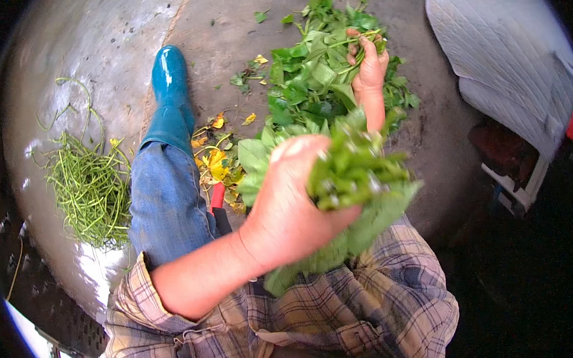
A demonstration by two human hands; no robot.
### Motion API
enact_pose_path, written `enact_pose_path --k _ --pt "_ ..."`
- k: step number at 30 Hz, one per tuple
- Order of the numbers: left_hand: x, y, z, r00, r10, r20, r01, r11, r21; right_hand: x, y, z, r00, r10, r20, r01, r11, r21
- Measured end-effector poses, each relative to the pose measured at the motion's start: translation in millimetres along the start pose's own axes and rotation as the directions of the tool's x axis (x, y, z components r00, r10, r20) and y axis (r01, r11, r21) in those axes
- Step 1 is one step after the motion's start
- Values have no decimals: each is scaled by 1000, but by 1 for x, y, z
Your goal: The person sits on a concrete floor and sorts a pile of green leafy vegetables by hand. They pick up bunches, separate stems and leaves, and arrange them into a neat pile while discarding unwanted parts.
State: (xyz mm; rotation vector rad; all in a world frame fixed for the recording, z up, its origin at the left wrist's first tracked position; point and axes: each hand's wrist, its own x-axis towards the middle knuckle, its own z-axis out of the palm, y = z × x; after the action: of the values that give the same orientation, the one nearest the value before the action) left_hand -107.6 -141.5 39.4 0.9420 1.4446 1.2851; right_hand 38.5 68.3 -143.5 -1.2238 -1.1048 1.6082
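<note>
My left hand [292, 193] is wrapped around a thick bunch of leafy green stems [359, 169], held close before my lap. The stem ends point up and to the right and look blurred; broad leaves [387, 212] hang out below and beside the fist. Farther out, my right hand [371, 68] grips a few leafy stems [352, 42] over a pile of green leafy vines [293, 85] on the floor. The bunch in my left hand hides part of my right forearm and the near side of the pile.
Left of my blue rubber boot [170, 82] lies a heap of thin green stems [88, 191]. Yellowed leaves [214, 163] and a red-handled object [217, 195] are beside my leg. A grey quilted pad [499, 43] stands at the right on the concrete floor [227, 20].
</note>
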Motion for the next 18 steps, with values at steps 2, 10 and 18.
enact_pose_path --k 2,10,18 --pt "2 -1 0 997 -51 50 55 994 -89 -25 -35 -4 986 -81 144 90 995 -52" --pt "5 15 13 988 -144 60 155 895 -419 -139 -168 41 949 22 314 61 965 -253" --pt "-10 7 32 992 -27 123 83 873 -481 -180 -151 56 934 -112 339 81 991 105"
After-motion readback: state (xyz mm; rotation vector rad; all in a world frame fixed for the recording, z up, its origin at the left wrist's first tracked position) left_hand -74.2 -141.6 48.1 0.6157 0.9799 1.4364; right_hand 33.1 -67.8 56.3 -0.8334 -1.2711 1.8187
